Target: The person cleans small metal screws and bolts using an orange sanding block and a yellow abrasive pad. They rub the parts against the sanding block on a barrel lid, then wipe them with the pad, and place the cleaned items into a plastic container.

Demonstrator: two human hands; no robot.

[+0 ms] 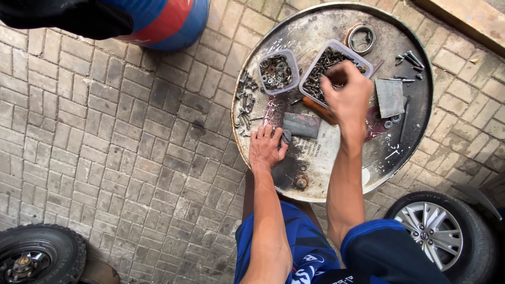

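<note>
Right hand pinches bolts over the long tub; left hand, fingers spread, pins a dark piece; a careless nudge could tip the tub.

Desk: round steel drum lid, dull, scuffed, rust-stained metal.
Tubs: two clear plastic tubs, cloudy and matt.
Contents: dark metal bolts and washers, greasy-looking.
Plate: flat grey metal plate, matt.
Ground: grey brick paving, rough.
Disc: small dark disc, perhaps rubber.
</note>
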